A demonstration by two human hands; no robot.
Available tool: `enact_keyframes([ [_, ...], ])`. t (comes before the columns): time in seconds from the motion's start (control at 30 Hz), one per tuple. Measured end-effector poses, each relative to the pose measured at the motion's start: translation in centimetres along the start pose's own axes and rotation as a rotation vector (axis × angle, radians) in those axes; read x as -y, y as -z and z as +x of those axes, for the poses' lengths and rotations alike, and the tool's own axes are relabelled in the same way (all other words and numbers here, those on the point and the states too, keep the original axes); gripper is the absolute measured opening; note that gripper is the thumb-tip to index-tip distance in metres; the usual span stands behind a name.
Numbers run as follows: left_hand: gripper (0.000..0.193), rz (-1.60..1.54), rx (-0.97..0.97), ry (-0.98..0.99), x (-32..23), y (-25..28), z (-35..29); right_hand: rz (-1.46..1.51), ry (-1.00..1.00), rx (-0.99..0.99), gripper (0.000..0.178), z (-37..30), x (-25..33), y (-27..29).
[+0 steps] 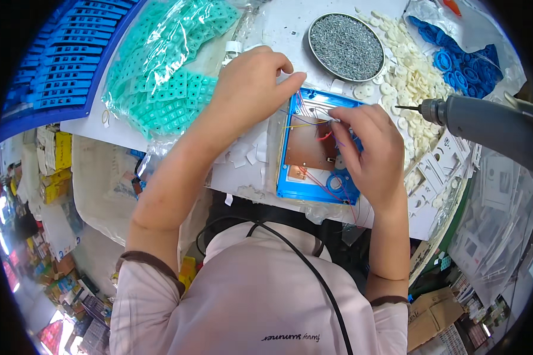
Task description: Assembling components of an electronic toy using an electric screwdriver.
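Observation:
A blue plastic case point(283, 188) lies on the table in front of me, holding a brown circuit board point(307, 142) and thin coloured wires. My right hand point(370, 145) is over its right side, thumb and forefinger pinched on the wires point(324, 123) above the board. Beyond the case's upper left corner hovers my left hand point(251, 83), its thumb stretched out and apart from the bent forefinger; nothing shows between them, and its other fingertips are hidden. Close by that hand is a small white cylindrical thing point(233, 47).
Bags of green keypad pieces point(166, 89) lie left, beside a blue crate point(71, 65). A round dish of screws point(346, 47) sits at the back, near loose cream parts point(411, 71) and blue parts point(468, 65). An electric screwdriver point(485, 118) juts in from the right.

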State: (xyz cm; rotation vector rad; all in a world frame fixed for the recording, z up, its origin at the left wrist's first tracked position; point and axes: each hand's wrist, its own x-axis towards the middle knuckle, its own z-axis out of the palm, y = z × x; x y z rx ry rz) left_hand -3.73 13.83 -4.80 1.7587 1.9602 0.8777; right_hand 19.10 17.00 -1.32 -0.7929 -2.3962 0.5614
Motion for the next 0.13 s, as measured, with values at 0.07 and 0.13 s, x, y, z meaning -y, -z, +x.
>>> enact_keyframes([
  [0.07, 0.03, 0.003, 0.133, 0.063, -0.5, 0.3, 0.6, 0.02, -0.025, 0.023, 0.015, -0.9, -0.1, 0.5],
  [0.13, 0.034, 0.151, 0.171, 0.05, -1.0, 0.7, 0.9, 0.003, -0.068, 0.036, 0.016, -1.5, 0.0, 1.2],
])
